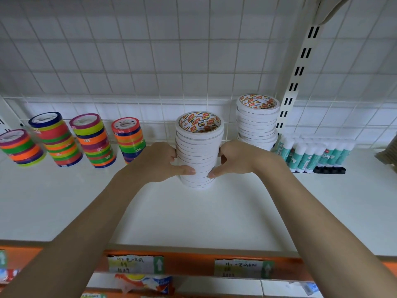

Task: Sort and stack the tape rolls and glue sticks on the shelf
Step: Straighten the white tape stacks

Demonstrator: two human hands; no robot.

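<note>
— See how the left hand (160,161) and the right hand (233,159) have that white tape stack (198,151)? Fingers (186,169) curled round it from both sides, thumbs nearly meeting at the front, low down on the rolls.

— So both are clamped on it. Is it lifted?

— I can't tell; its bottom looks to sit on the shelf (193,216), a little forward of the back grid.

— How would you do this bit well?

— Squeeze evenly from both sides and keep the column upright. The rolls are loose on one another, so a lopsided push would likely shear the upper ones off. Sliding it looks safer to me than lifting.

— Where would it go?

— My guess is beside the second white stack (257,119), which stands just behind and to the right, taller and near the upright post (298,72).

— And the rest?

— Glue sticks (311,153) are lined up further right. Four coloured tape stacks (92,140) stand well apart to the left, some leaning.
</note>
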